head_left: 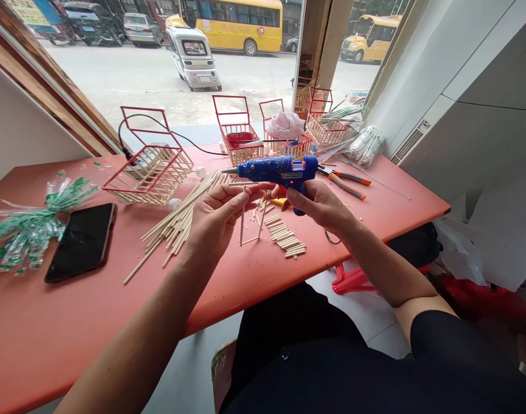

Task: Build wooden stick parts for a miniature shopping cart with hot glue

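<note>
My right hand (325, 207) is closed around the handle of a blue hot glue gun (267, 169), whose nozzle points left. An orange light glows on its side. Just under the barrel, my left hand (215, 215) pinches a small frame of thin wooden sticks (242, 227) between thumb and fingers. The frame hangs above the table, below the nozzle; part of it is hidden by the fingers. Short cut sticks (284, 234) lie in a row under and to the right of it. Longer wooden sticks (176, 227) are piled behind my left hand.
Stick baskets with red rims (150, 172) stand along the back of the red table (159, 310). A black phone (81, 241) and green-and-clear plastic wrappers (42, 221) lie left. Orange-handled pliers (346, 183) and a bundle of clear sticks (366, 146) are right. A black cable (176, 133) crosses behind.
</note>
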### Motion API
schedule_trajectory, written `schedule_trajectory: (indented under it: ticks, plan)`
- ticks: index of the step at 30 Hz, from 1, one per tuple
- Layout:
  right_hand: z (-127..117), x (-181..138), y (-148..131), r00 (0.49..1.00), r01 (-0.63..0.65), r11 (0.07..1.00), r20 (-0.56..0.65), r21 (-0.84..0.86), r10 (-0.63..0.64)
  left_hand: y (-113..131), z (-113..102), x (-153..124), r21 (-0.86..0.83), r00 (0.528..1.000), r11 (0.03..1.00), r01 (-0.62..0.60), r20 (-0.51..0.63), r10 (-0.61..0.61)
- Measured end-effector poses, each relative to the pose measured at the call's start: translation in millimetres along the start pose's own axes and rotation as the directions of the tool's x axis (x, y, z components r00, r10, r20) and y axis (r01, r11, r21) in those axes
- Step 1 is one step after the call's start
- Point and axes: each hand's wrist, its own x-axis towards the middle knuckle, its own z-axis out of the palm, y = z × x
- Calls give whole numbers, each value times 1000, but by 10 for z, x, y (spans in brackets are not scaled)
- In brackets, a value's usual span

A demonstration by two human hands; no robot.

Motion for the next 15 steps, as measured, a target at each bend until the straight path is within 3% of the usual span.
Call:
schedule_trajectory:
  ticks: [6, 15]
  plan:
    - [28, 27, -41, 1000, 8, 999, 18, 37, -9, 0, 8, 1, -12, 1000, 1000, -10, -8, 10]
    - [-77, -127, -12, 999, 5, 999, -49, 39, -3, -47, 2, 13, 16, 996, 999, -47, -80, 48]
